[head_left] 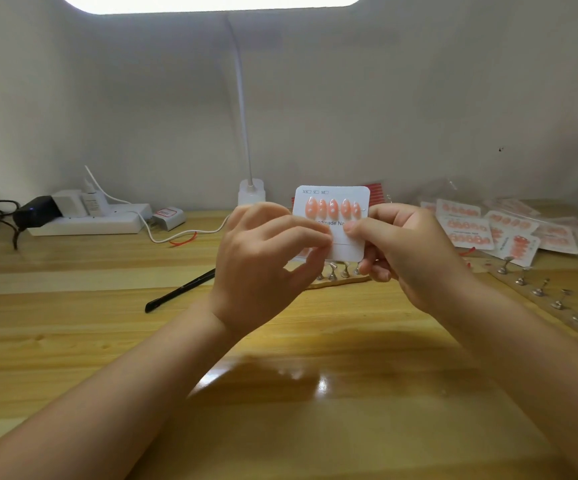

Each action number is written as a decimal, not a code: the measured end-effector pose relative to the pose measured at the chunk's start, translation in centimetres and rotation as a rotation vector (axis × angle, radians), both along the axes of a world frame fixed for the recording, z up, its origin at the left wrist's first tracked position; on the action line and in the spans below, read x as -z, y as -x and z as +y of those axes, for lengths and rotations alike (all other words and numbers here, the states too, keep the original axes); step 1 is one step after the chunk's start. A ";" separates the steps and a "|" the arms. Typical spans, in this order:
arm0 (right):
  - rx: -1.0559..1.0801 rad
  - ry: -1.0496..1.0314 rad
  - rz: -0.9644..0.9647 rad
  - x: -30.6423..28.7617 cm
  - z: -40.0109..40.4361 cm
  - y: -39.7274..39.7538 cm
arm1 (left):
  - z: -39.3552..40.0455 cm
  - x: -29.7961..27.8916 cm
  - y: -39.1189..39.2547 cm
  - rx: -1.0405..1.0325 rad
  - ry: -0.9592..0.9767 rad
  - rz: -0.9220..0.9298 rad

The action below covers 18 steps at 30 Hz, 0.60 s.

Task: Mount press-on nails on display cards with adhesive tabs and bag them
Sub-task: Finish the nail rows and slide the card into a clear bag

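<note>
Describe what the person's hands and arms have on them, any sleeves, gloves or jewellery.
Both forearms are bare right down to the frame's lower edge, with no sleeves showing. The left hand and right hand wear no gloves, and no rings, watch or bracelet can be seen.

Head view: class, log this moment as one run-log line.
left hand: holds display card | right hand: pinches card | top row: five nails | lower row: bare

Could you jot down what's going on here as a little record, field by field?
Held item: display card, upright above the desk
Nails on card: five pink nails in its top row
Left hand: pinches the card's left side
Right hand: grips the card's right side
Done pile: bagged cards, far right
Desk: black tweezers lying left
</note>
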State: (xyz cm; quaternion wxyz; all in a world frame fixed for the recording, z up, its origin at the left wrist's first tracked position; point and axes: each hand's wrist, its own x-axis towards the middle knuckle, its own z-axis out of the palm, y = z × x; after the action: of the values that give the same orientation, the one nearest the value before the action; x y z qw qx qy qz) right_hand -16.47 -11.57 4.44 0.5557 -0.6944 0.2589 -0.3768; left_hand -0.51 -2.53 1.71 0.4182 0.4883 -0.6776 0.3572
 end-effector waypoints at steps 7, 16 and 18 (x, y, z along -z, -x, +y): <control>-0.007 -0.007 -0.002 0.0 0.1 0.0 | -0.1 0.1 -0.2 -0.009 0.017 -0.089; -0.020 -0.056 -0.004 -0.2 -0.1 0.1 | -0.3 0.0 0.3 0.133 -0.033 0.199; -0.023 -0.066 -0.015 -0.2 -0.1 0.1 | -0.1 -0.4 0.7 0.172 -0.075 0.429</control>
State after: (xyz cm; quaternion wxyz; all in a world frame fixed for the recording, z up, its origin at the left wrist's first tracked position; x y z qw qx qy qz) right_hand -16.61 -11.71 4.68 0.5845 -0.6758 0.2587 -0.3670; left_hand -1.17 -2.58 2.09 0.5633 0.5084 -0.6251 0.1829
